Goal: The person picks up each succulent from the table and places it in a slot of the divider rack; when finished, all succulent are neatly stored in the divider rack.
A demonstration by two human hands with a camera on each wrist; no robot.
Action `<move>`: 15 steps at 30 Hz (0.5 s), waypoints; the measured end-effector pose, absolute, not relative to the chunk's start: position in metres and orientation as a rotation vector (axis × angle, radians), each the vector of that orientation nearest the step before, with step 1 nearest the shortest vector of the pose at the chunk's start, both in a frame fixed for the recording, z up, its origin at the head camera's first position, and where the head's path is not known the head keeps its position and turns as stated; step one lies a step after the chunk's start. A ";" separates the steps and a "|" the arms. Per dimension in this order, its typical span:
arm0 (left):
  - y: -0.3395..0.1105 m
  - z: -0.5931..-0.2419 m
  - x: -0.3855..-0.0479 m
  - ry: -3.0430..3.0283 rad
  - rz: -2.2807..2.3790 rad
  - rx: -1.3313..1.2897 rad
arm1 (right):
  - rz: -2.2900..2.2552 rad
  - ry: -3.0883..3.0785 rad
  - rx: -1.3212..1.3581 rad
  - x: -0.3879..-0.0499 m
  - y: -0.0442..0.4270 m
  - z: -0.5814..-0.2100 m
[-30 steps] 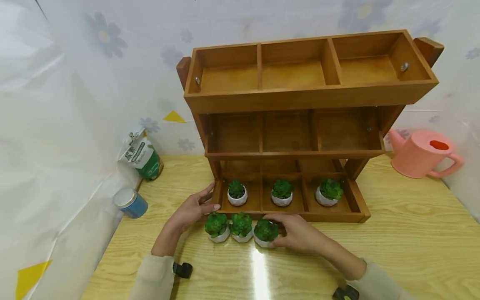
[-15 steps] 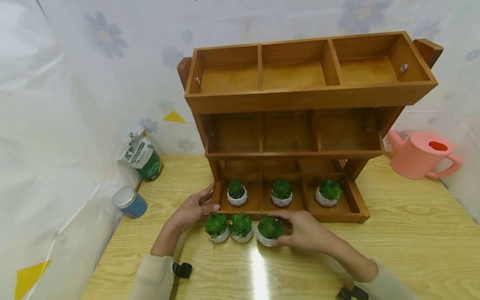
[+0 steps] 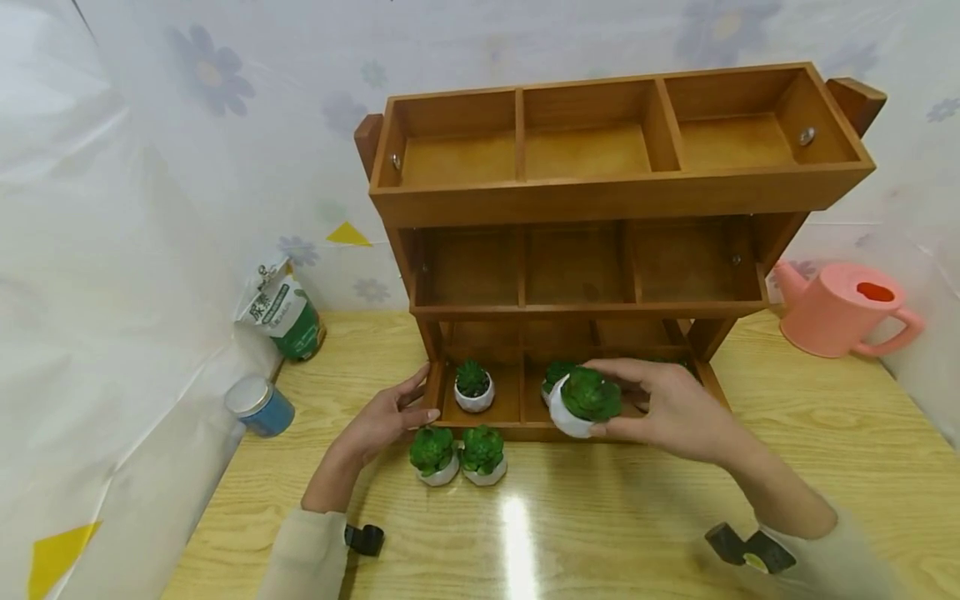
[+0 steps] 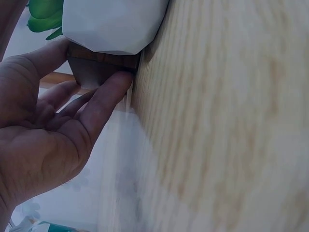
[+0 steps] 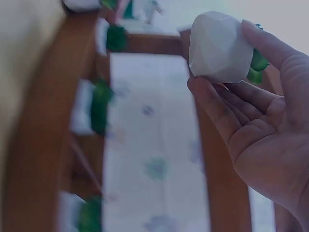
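Inspecting remotely, I recorded two potted succulents (image 3: 483, 454) on the table (image 3: 600, 533); left hand (image 3: 378, 425), unclenched, touched the rack's (image 3: 600, 193) lower left corner; right hand (image 3: 667, 408) pinched a third potted succulent (image 3: 588, 396), tilted, raised near the bottom tray's (image 3: 495, 432) middle compartment (image 3: 535, 414).

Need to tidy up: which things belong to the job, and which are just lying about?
Likely in the job:
wooden shelf
held potted plant
two plants before the shelf
plants in its bottom tier

Probably lying about:
pink watering can
blue jar
green-and-white pouch
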State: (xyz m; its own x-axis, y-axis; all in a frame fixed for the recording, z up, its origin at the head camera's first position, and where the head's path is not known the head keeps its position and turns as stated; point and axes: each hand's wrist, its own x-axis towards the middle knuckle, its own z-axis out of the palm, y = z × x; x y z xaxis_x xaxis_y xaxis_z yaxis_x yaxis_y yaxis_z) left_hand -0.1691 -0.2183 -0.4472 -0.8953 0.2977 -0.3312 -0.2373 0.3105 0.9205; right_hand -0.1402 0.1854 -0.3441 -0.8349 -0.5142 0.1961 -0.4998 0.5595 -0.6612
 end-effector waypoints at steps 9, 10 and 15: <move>-0.220 -0.448 -0.169 2.147 1.610 0.073 | -1.230 2.923 -0.796 -0.164 0.223 -0.288; -0.220 -0.448 -0.169 2.148 1.608 0.073 | -1.235 2.944 -0.765 -0.167 0.227 -0.284; -0.220 -0.447 -0.170 2.149 1.593 0.096 | -1.225 3.031 -0.581 -0.182 0.243 -0.268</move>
